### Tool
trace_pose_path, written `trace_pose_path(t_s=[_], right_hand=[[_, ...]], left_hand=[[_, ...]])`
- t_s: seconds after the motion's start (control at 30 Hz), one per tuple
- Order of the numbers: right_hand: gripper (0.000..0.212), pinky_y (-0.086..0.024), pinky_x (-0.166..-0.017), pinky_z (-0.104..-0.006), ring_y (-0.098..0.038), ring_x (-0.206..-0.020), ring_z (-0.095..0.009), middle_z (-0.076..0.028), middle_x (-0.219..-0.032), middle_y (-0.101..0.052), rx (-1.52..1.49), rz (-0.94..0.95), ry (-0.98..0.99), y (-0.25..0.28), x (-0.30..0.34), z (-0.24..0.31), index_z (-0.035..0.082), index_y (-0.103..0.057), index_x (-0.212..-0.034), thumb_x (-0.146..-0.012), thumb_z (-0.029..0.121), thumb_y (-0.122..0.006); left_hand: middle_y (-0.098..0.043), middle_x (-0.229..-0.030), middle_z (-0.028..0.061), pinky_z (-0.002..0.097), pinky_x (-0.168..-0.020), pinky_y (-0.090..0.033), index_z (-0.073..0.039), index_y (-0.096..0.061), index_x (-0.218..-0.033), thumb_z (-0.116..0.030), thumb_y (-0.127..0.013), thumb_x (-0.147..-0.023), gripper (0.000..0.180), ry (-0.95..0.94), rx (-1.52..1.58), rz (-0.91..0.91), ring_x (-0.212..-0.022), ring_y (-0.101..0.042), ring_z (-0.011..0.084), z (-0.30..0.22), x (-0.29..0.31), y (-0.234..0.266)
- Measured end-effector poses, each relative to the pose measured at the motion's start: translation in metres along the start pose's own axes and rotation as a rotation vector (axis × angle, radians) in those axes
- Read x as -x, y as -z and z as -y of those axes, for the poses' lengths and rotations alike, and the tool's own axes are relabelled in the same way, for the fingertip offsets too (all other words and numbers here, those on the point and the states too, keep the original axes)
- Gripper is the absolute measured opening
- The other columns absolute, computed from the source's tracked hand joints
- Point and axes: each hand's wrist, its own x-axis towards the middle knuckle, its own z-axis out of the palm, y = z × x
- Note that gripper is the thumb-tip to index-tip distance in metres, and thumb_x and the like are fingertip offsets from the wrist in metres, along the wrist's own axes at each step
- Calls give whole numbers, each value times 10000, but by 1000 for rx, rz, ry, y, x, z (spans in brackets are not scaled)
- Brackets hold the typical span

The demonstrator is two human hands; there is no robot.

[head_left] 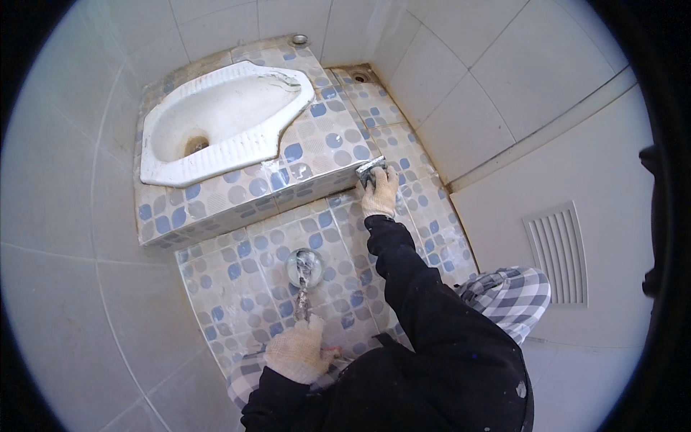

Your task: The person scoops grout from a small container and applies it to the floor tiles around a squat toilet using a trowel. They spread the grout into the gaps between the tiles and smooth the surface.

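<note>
My left hand [299,351], in a cream knit glove, is closed around a narrow tool [303,299] smeared with whitish-grey paste. The tool's far end meets a small round bowl [295,269] that has white paste in it. My right hand [379,193], gloved the same way, reaches forward to the corner of the tiled step [284,198]. Its fingers press a flat grey scraper-like piece [370,168] against the step's edge. The scraper's exact kind is partly hidden by the fingers.
A white squat toilet [234,119] is set into the raised step, with brown stain in its bowl. A floor drain [360,76] lies in the far right corner. A small round metal fitting [299,39] sits behind the toilet. At right stands a pale door with a louvred vent [558,252].
</note>
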Motion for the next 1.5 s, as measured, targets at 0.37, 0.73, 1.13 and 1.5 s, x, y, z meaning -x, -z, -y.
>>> trace_pose_path(t_s=[0.37,0.73,1.13,1.5], right_hand=[[436,-525,-778,-272,-614,-893,-136,-97,-1218,-619,-724,9,-686,49,29,17,85,-523,-1401,-979,180,-583],[364,-436,-1036,-357,-582,-1207,-264,-143,-1209,-661,-614,126,-331,22,31,44,63,-578,-1332,-979,114,-503],[433,-420,-1070,-353,-545,-1255,-247,-176,-1329,-594,-876,360,-410,-25,82,150,57,-510,-1409,-985,132,-561],[401,-504,-918,-464,-628,-1053,-400,-186,-1133,-675,-24,670,476,112,-43,155,68,-626,-1196,-814,191,-604]], left_hand=[[-673,-903,131,485,-708,-520,-95,-558,-1026,-441,-704,-858,411,-5,-73,4,-849,-678,354,-3,-2,-1],[-679,-904,134,481,-712,-516,-82,-552,-1036,-428,-694,-868,410,-23,-69,-27,-871,-673,361,-7,-4,-1],[-667,-939,167,478,-689,-532,-70,-534,-1095,-436,-699,-850,470,-117,-143,-18,-873,-678,375,-7,-3,-2],[-633,-952,162,452,-711,-543,-39,-568,-1163,-432,-711,-842,526,-180,17,-118,-853,-670,360,4,10,-6]])
